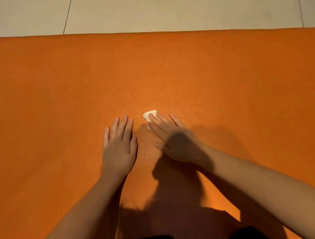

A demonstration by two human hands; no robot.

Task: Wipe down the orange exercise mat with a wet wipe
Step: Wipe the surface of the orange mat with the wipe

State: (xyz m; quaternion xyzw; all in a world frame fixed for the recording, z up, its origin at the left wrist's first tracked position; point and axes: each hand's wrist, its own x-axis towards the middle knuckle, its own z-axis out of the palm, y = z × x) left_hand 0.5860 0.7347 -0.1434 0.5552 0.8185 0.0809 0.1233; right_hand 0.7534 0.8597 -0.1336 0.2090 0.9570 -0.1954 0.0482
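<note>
The right hand (173, 140) lies flat with its fingers straight, pressing a small white wet wipe (149, 115) onto the orange exercise mat (56, 89); the wipe is bunched beneath the fingertips, with a bit of it showing just beyond them. Just beside it, apart and holding nothing, the left hand (119, 147) rests palm down on the mat with its 5 fingers straight and close together. The mat spreads out from both hands to either side, and beyond its far edge lies a pale tiled floor (163, 7).
</note>
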